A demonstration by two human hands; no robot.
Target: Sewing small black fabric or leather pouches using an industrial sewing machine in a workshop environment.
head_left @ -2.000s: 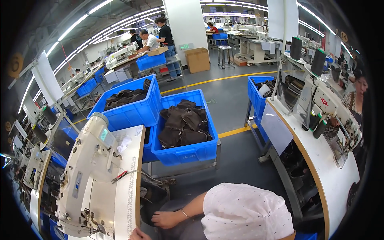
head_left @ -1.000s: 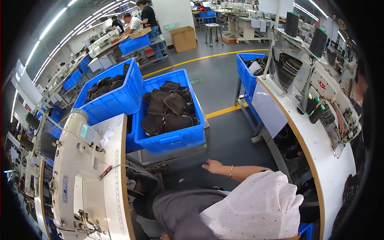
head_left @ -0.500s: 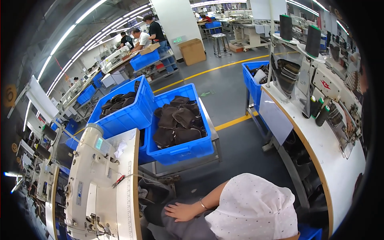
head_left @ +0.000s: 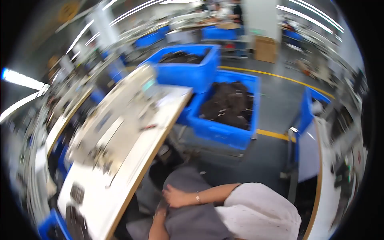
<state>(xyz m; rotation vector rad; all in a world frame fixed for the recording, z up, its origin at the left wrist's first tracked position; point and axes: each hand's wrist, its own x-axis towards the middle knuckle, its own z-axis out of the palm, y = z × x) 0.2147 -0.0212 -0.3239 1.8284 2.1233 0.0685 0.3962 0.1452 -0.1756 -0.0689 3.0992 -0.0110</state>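
My right hand (head_left: pixel 178 197) rests on my grey-trousered thigh (head_left: pixel 182 178), with its fingers laid over the cloth and nothing visible in them. A bracelet circles that wrist, below a white dotted sleeve (head_left: pixel 260 210). My left hand (head_left: pixel 161 207) is low beside the same leg, close to the right hand; its fingers are blurred and partly hidden. To the left, a white sewing machine (head_left: pixel 114 110) stands on a white worktable (head_left: pixel 134 160). Small red-handled snips (head_left: pixel 149 127) lie by the machine. Dark fabric pieces (head_left: pixel 77 193) are on the table's near end.
Beyond the table stand two blue crates, one (head_left: pixel 186 74) behind the other (head_left: pixel 220 134), both filled with dark pieces (head_left: pixel 228 102). Another blue crate (head_left: pixel 306 110) and a white table (head_left: pixel 330 176) are at right. Co-workers (head_left: pixel 226 14) are far back. A blue bin (head_left: pixel 54 228) sits lower left.
The view has swung left, so the machine's table and crates sit farther right and more tilted. My left hand and forearm have come into view. My right hand stays on the thigh.
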